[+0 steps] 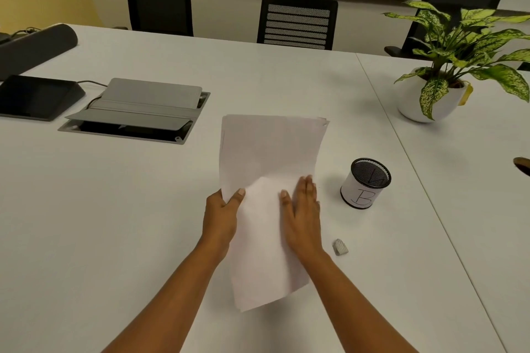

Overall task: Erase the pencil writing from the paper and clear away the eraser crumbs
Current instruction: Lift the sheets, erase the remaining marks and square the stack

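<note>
A white sheet of paper (266, 152) is lifted off the white table (114, 209), its far end tilted up and its near end hanging toward me. My left hand (220, 215) grips the paper's left edge, thumb on top and fingers underneath. My right hand (301, 218) lies flat against the paper's right side with straight fingers. No pencil writing is plain on the paper. A small grey eraser (340, 247) lies on the table just right of my right wrist, apart from both hands.
A mesh pen cup (364, 183) labelled "B" stands right of the paper. A potted plant (447, 66) sits at the far right. An open grey cable box (137, 112) and a black tablet (37, 97) lie at the left. Chairs (296, 23) line the far edge.
</note>
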Tool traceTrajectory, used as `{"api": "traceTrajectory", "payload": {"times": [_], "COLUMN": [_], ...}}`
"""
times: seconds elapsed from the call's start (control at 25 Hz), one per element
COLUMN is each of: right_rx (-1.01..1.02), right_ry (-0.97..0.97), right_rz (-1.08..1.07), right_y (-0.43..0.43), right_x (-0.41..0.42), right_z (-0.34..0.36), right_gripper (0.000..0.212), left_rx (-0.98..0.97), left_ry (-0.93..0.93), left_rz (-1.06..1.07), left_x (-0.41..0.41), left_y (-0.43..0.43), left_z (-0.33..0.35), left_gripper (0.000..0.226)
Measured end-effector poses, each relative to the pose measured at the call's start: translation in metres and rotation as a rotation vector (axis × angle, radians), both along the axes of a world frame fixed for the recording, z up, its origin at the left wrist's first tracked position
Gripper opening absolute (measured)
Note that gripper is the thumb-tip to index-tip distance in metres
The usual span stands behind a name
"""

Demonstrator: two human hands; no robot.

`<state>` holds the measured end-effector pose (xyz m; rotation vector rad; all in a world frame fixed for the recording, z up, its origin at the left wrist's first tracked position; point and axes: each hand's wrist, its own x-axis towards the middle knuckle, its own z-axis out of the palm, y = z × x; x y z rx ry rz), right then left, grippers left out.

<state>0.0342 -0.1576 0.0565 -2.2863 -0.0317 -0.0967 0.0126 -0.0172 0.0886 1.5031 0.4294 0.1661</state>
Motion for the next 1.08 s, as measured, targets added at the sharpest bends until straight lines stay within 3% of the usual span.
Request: {"api": "traceTrajectory", "payload": {"times": [0.16,0.24,0.36,0.48,0.6,0.76,0.96,1.08], "right_rx": [-0.099,-0.128,-0.105,-0.067,-0.124,-0.288,-0.236,-0.133], "right_ry": [-0.29,-0.328,-0.248,-0.025,0.138,0.257,0.245,0.16], "right_rz": [0.407,0.45,0.234,-0.066,-0.231,-0.337,-0.35,-0.351], "right_y": [0.025,0.022,-0.003,-0.04,-0.078,-0.104,-0.099,-0.087], "right_x": [-0.018,-0.012,0.006,0.015,0.006,-0.022,-0.029,-0.028], "right_z": [0.005,0.009,0.005,-0.011,-0.031,-0.051,-0.058,-0.054], "right_gripper": [0.05,0.048,0.05,0.047,0.04,0.041,0.029,0.024], "left_rx": [0.05,0.042,-0.005,-0.019,-0.008,0.0,0.055,0.241], "left_ry": [0.026,0.018,0.028,0.094,0.18,0.317,0.418,0.407], "left_rz": [-0.083,-0.113,-0.115,-0.1,-0.114,-0.154,-0.158,-0.099], "left_x": [0.001,0.001,0.001,0.002,0.001,-0.006,-0.009,-0.007], "left_y": [-0.008,-0.009,-0.003,0.009,0.023,0.029,0.029,0.025], "left_z": [0.001,0.001,0.0,-0.007,-0.02,-0.047,-0.072,-0.08], "left_gripper": [0.005,0.007,0.009,0.016,0.028,0.036,0.038,0.037]}}
